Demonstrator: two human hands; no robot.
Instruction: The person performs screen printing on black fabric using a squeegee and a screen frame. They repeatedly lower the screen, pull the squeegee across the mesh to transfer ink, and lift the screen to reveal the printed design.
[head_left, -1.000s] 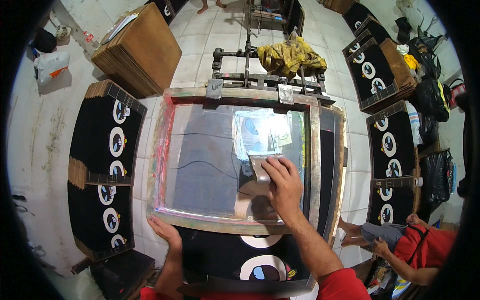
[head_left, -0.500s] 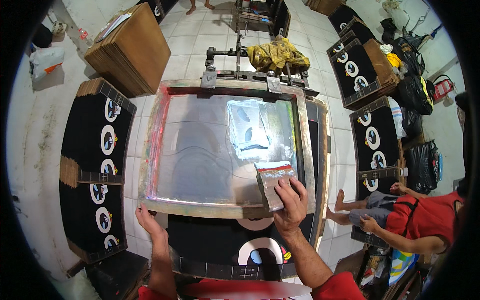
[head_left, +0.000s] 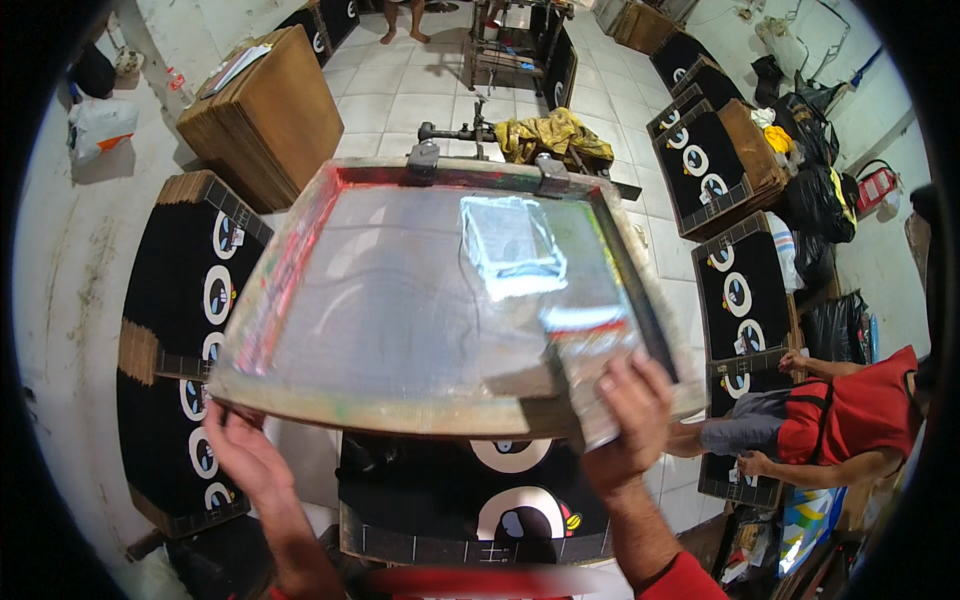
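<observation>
Pinching a squeegee [head_left: 584, 378], the right hand [head_left: 637, 408] is at the near-right edge of the tilted screen frame [head_left: 370, 411]; the left hand [head_left: 250, 447] touches its near-left corner, grip unclear. A black panel [head_left: 410, 500] lies below; tiled floor [head_left: 385, 108] opens beyond the far edge.

Paint-stained wooden frame [head_left: 385, 417], glossy smooth mesh [head_left: 390, 300]

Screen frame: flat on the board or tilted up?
Tilted up: the screen frame widens sharply toward its near side, and the left hand is at its near-left corner.
</observation>
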